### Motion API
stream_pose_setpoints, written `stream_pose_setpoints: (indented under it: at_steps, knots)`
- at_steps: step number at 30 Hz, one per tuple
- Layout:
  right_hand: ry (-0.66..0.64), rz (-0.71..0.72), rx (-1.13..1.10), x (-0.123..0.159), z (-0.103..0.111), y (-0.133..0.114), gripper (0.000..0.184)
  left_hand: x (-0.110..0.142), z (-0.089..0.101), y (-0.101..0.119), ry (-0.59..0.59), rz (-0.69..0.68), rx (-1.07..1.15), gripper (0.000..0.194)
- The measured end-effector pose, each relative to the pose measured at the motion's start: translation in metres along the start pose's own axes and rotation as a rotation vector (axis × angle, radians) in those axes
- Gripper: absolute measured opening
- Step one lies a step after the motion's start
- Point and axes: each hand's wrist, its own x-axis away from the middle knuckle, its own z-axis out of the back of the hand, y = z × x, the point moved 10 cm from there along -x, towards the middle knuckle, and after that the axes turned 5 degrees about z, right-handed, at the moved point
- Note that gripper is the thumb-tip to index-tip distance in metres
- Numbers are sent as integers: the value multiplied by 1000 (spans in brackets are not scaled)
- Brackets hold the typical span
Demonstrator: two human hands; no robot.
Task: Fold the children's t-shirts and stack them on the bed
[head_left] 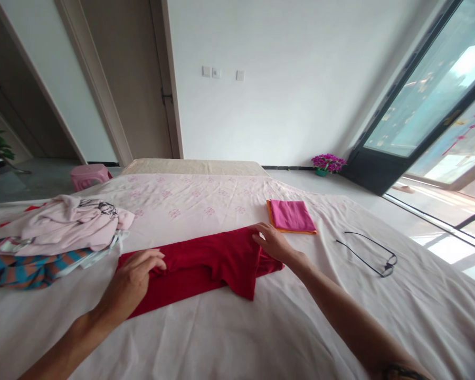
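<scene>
A dark red shirt (pixel 198 269) lies partly folded lengthwise on the bed, with a sleeve-like flap hanging toward me near its right end. At its left end, my left hand (pixel 136 272) has its fingers curled on the cloth, pinching it. My right hand (pixel 271 240) grips the upper edge near the right end between thumb and fingers. Just beyond the right hand sits a folded stack, a pink cloth (pixel 293 214) over an orange one (pixel 268 211).
Left of the shirt is a loose pile with a pale pink garment (pixel 67 224) and a blue-and-brown striped one (pixel 27 269). Eyeglasses (pixel 386 264) rest on the pale bedsheet (pixel 229 343) at right. Beyond the bed are a pink stool (pixel 89 176) and purple flowers (pixel 328 162).
</scene>
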Motion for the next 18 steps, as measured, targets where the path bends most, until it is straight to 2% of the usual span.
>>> stream_pose_setpoints:
  at_steps: [2, 4, 7, 9, 12, 15, 18]
  knots:
    - [-68, 24, 140, -6, -15, -1, 50, -14, -14, 39, -29, -73, 61, 40]
    - [-189, 26, 258, -9, -38, 3, 60, -24, -35, 74, -103, -160, 94, 36]
    - [-328, -2, 361, -12, -64, 18, 61, -33, -70, 104, -215, -225, 73, 35]
    - [-325, -34, 401, -16, -66, 27, 60, -34, -90, 107, -257, -227, 29, 37]
    - [-207, -113, 445, -21, -47, 36, 53, -31, -113, 99, -293, -228, -16, 42]
    - [-65, -219, 391, -14, -17, 36, 41, -27, -118, 90, -286, -224, -1, 45]
    - [-93, -298, 251, 3, -6, 33, 32, -27, -114, 88, -289, -204, 56, 45]
